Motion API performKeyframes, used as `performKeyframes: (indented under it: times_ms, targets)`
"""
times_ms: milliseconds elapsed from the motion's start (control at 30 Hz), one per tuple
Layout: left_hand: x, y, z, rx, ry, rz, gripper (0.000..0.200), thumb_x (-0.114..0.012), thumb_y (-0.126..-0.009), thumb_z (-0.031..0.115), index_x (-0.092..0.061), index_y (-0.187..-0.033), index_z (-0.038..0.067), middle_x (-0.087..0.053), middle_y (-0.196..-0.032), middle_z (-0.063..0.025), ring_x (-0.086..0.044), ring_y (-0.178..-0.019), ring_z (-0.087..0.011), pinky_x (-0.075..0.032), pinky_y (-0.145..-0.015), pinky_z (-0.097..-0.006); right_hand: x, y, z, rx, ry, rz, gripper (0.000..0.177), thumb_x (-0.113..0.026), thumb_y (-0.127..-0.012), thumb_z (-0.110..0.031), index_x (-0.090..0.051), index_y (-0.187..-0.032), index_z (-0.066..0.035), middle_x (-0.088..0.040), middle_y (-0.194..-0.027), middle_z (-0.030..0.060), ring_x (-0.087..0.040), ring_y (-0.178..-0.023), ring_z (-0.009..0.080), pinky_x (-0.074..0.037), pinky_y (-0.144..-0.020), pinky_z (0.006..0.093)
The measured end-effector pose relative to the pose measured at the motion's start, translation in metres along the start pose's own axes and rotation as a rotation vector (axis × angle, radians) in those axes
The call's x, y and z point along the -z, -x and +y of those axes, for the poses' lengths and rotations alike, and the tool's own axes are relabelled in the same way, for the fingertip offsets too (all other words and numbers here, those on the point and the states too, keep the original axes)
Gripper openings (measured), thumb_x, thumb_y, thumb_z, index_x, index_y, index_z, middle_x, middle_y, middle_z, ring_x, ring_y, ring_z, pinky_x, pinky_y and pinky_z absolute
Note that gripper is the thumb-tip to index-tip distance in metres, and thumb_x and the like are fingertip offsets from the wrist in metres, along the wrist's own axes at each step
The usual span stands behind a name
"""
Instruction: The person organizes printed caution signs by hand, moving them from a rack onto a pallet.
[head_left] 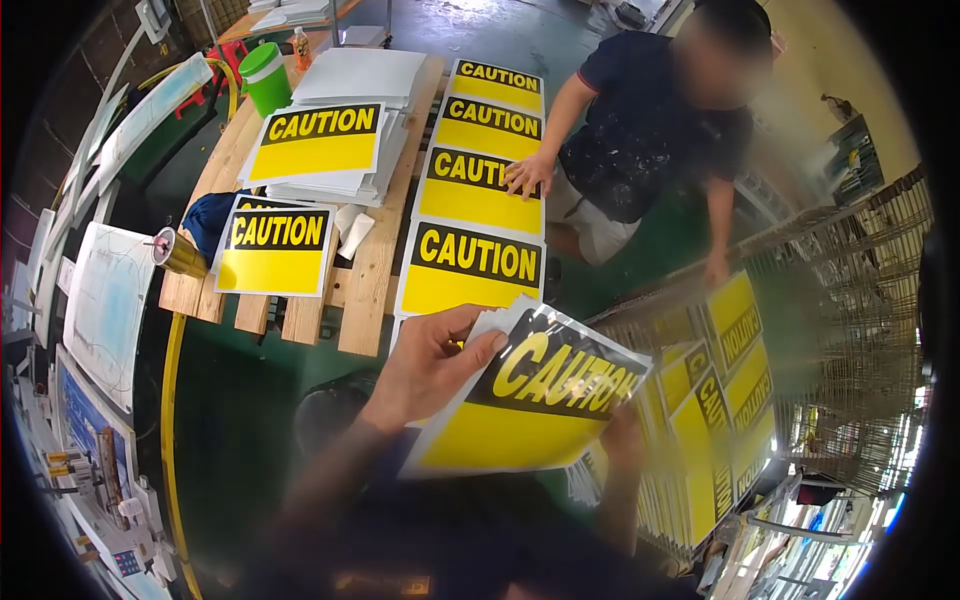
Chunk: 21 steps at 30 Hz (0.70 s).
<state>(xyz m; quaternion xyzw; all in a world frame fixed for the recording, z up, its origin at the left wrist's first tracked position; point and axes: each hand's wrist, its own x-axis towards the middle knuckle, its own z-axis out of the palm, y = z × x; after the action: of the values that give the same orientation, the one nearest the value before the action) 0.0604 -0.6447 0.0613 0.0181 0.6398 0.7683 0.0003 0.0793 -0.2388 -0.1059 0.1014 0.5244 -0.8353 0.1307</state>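
A yellow and black caution sign (510,430) is tilted in front of my body, its glossy face catching the light. My left hand (430,362) is closed on its upper left edge, thumb on the front; white sheet edges show by the thumb, so there may be more than one sign. At the right edge my right hand (622,435) grips it, the fingers partly hidden and blurred. Just beyond lies a column of caution signs (470,255), the nearest partly covered by my left hand and the held sign.
A co-worker (640,130) stands at the right, one hand on the column of signs. Stacked signs (318,160) and a green cup (265,80) stand on a wooden pallet table (365,310). A metal can (180,252) is at its left corner. Wire racks (850,290) holding signs stand right.
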Motion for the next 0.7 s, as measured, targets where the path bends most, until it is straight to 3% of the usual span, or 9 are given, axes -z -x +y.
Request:
performKeyframes:
  times_ms: [67,167,267,467,567,700]
  targets:
    - [0.005,0.0,0.005,-0.001,-0.031,0.005,0.023,-0.075,-0.103,0.016,-0.074,-0.114,-0.004,-0.051,-0.073,0.0092,-0.038,-0.07,-0.001,-0.033,-0.06,-0.0221,-0.01,0.005,-0.005,0.0,-0.069,0.007,0.055,-0.074,-0.102,-0.017,-0.053,-0.152,-0.005,-0.065,-0.145,0.0102,-0.062,-0.134,0.0286,-0.05,-0.113,0.0458]
    - [0.01,0.0,-0.002,0.011,-0.063,0.023,0.022,-0.076,-0.103,0.017,-0.075,-0.108,-0.004,-0.061,-0.076,0.0086,-0.046,-0.071,-0.0008,-0.038,-0.062,-0.0209,0.004,0.003,0.002,-0.002,-0.099,0.011,0.054,-0.074,-0.102,-0.018,-0.055,-0.151,-0.005,-0.065,-0.146,0.01,-0.063,-0.133,0.0284,-0.05,-0.112,0.0461]
    - [0.023,0.002,-0.018,0.147,-0.14,-0.056,0.029,-0.073,-0.105,0.017,-0.072,-0.125,-0.004,-0.073,-0.1,0.0012,-0.056,-0.09,-0.0027,-0.049,-0.078,-0.0203,-0.003,0.003,0.0,0.015,-0.073,0.006,0.053,-0.073,-0.102,-0.017,-0.055,-0.151,-0.005,-0.065,-0.145,0.0101,-0.062,-0.133,0.0289,-0.05,-0.112,0.0465]
    - [0.026,-0.001,-0.02,0.147,0.228,-0.1,0.034,-0.064,-0.109,0.016,-0.066,-0.138,-0.002,-0.073,-0.11,-0.0022,-0.06,-0.096,-0.0056,-0.05,-0.086,-0.0227,-0.023,0.004,-0.011,0.066,0.079,-0.02,0.053,-0.071,-0.101,-0.009,-0.051,-0.15,-0.002,-0.066,-0.141,0.0125,-0.067,-0.127,0.0285,-0.055,-0.109,0.0443]
    - [0.033,-0.002,-0.021,0.121,0.155,-0.103,0.037,-0.062,-0.108,0.008,-0.062,-0.144,-0.001,-0.071,-0.114,-0.0028,-0.06,-0.096,-0.0052,-0.049,-0.086,-0.022,-0.012,0.002,-0.007,0.032,0.102,-0.008,0.053,-0.07,-0.101,-0.008,-0.051,-0.15,-0.002,-0.067,-0.141,0.0126,-0.067,-0.127,0.0286,-0.054,-0.11,0.0439]
    - [0.034,-0.003,-0.038,0.081,0.103,-0.031,0.037,-0.061,-0.105,0.005,-0.064,-0.141,-0.002,-0.072,-0.108,0.0,-0.058,-0.09,-0.004,-0.049,-0.081,-0.021,-0.004,0.002,-0.005,0.024,0.115,0.019,0.052,-0.069,-0.102,-0.008,-0.051,-0.151,0.0,-0.067,-0.14,0.0124,-0.067,-0.126,0.0285,-0.055,-0.108,0.0436]
